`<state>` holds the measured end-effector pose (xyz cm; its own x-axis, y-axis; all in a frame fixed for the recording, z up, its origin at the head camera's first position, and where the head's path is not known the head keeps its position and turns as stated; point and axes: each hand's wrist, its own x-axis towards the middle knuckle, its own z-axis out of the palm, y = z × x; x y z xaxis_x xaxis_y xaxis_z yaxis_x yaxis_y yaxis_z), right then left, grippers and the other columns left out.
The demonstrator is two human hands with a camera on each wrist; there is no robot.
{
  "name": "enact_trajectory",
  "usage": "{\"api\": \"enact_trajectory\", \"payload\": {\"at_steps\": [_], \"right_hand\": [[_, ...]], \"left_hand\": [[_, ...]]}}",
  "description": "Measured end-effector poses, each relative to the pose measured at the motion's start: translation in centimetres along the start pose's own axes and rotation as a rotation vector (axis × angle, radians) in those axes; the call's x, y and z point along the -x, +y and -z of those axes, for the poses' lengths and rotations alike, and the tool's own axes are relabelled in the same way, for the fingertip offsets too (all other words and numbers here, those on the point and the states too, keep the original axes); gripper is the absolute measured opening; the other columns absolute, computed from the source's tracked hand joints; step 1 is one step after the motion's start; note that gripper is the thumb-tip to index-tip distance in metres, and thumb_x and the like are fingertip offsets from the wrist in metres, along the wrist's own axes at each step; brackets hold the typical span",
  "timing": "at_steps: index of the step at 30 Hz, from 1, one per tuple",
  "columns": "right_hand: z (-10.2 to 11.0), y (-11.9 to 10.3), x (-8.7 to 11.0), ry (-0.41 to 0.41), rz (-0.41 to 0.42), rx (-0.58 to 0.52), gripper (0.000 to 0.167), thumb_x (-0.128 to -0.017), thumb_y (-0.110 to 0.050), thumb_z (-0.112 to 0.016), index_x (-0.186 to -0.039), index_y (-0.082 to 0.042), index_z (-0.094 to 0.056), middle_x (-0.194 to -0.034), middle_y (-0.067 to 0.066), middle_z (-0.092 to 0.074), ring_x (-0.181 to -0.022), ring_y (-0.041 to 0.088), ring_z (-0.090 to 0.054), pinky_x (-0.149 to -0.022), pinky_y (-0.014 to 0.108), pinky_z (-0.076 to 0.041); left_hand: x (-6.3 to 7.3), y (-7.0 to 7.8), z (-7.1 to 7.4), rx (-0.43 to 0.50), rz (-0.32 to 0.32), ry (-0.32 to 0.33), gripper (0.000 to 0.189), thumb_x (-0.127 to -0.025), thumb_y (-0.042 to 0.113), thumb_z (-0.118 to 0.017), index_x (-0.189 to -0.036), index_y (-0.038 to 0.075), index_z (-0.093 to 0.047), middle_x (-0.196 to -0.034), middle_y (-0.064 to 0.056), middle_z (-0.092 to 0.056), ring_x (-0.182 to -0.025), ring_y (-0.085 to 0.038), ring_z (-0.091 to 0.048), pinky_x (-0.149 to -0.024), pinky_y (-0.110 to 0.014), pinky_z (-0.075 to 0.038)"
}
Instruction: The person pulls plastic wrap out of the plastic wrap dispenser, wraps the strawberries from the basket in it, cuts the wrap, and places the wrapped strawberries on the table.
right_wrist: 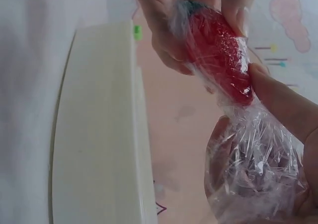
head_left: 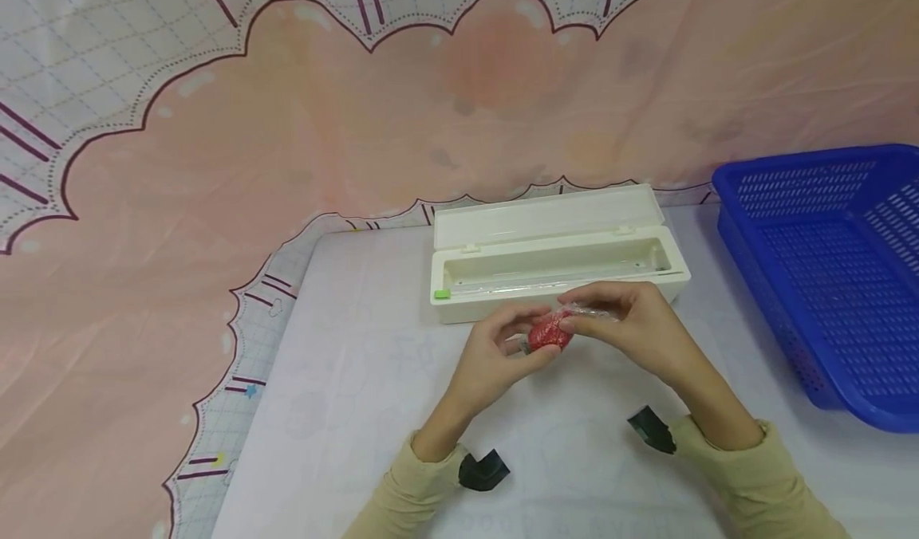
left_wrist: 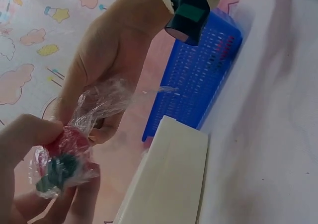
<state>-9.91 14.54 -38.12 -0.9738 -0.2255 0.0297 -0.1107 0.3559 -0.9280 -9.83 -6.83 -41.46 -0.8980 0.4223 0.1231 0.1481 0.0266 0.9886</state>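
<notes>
My left hand (head_left: 495,356) holds a red strawberry (head_left: 549,333) with a dark green top, between thumb and fingers. Clear plastic wrap (right_wrist: 258,159) surrounds the strawberry, and in the right wrist view its loose end bunches out past the red tip. With thumb and fingers, my right hand (head_left: 639,324) pinches the wrap beside the fruit. Both hands are raised in front of a cream plastic-wrap dispenser box (head_left: 467,309), whose lid (head_left: 549,216) is tipped back. The green top (left_wrist: 57,172) shows through the film in the left wrist view.
A blue plastic basket (head_left: 782,308) stands to the right on the white-covered table (head_left: 337,395). Red and green specks show through its slotted wall (left_wrist: 186,80) in the left wrist view. Patterned pink cloth (head_left: 402,124) hangs behind. A dark wrist camera (head_left: 484,470) juts from the left cuff.
</notes>
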Motion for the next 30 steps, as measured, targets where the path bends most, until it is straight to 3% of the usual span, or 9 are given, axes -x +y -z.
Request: {"api": "enact_trajectory", "payload": {"at_steps": [5,9,13,16,19,21,26,30], "right_hand": [[0.1,0.0,0.1,0.016,0.008,0.051,0.035,-0.085,-0.031,-0.079,-0.113,-0.011,-0.074,-0.11,0.001,-0.074,-0.106,0.014,-0.066,-0.081,0.024,-0.056],[0.6,-0.1,0.3,0.029,-0.003,0.077,0.039,-0.087,-0.034,-0.078,-0.119,-0.013,-0.071,-0.117,0.0,-0.071,-0.118,0.018,-0.061,-0.093,0.033,-0.052],[0.8,-0.2,0.2,0.037,-0.007,0.058,0.043,-0.087,-0.033,-0.077,-0.123,-0.013,-0.068,-0.127,0.0,-0.066,-0.126,0.015,-0.053,-0.098,0.028,-0.046],[0.9,0.0,0.1,0.038,-0.006,0.034,0.044,-0.087,-0.031,-0.078,-0.125,-0.011,-0.066,-0.126,0.003,-0.065,-0.117,0.013,-0.057,-0.089,0.02,-0.049],[1.0,0.1,0.0,0.015,-0.038,-0.009,0.051,-0.088,-0.029,-0.077,-0.132,-0.01,-0.06,-0.124,0.008,-0.064,-0.104,0.012,-0.063,-0.081,0.019,-0.054],[1.0,0.1,-0.1,-0.009,-0.077,-0.044,0.057,-0.089,-0.029,-0.076,-0.138,-0.009,-0.054,-0.124,0.012,-0.063,-0.102,0.014,-0.065,-0.08,0.022,-0.056],[0.9,0.3,-0.2,-0.065,-0.168,-0.054,0.064,-0.091,-0.036,-0.072,-0.142,-0.006,-0.047,-0.13,0.015,-0.063,-0.116,0.028,-0.064,-0.094,0.039,-0.055],[0.7,0.4,-0.2,-0.132,-0.186,-0.044,0.069,-0.093,-0.04,-0.069,-0.144,-0.002,-0.044,-0.132,0.016,-0.063,-0.122,0.031,-0.061,-0.101,0.05,-0.05]], "left_hand": [[0.1,0.2,-0.2,-0.024,0.016,-0.016,0.04,-0.083,0.002,-0.078,-0.121,0.0,-0.066,-0.12,-0.014,-0.062,-0.107,-0.015,-0.063,-0.088,-0.028,-0.058],[0.0,0.1,-0.3,-0.011,0.013,0.012,0.037,-0.083,0.001,-0.078,-0.117,-0.003,-0.064,-0.119,-0.016,-0.062,-0.106,-0.015,-0.063,-0.088,-0.028,-0.058],[0.1,0.1,-0.3,0.004,0.02,0.046,0.035,-0.082,-0.001,-0.078,-0.111,-0.005,-0.061,-0.117,-0.017,-0.062,-0.105,-0.015,-0.062,-0.086,-0.028,-0.058],[0.1,0.1,-0.2,0.022,0.007,0.055,0.033,-0.082,-0.003,-0.076,-0.11,-0.006,-0.058,-0.116,-0.019,-0.061,-0.105,-0.016,-0.062,-0.084,-0.029,-0.059],[0.1,0.1,-0.2,0.043,0.001,0.056,0.034,-0.084,-0.003,-0.075,-0.113,-0.006,-0.057,-0.115,-0.02,-0.061,-0.105,-0.017,-0.062,-0.082,-0.03,-0.06],[0.1,0.2,-0.1,0.052,0.004,0.06,0.037,-0.084,-0.002,-0.074,-0.116,-0.004,-0.056,-0.116,-0.019,-0.062,-0.105,-0.016,-0.063,-0.082,-0.031,-0.06],[0.1,0.2,-0.1,0.063,-0.005,0.078,0.043,-0.086,-0.001,-0.073,-0.124,-0.002,-0.052,-0.117,-0.02,-0.063,-0.106,-0.017,-0.063,-0.083,-0.03,-0.06],[0.1,0.2,-0.2,0.085,-0.019,0.099,0.042,-0.086,-0.003,-0.071,-0.122,-0.004,-0.048,-0.118,-0.022,-0.061,-0.107,-0.017,-0.061,-0.084,-0.03,-0.059]]}}
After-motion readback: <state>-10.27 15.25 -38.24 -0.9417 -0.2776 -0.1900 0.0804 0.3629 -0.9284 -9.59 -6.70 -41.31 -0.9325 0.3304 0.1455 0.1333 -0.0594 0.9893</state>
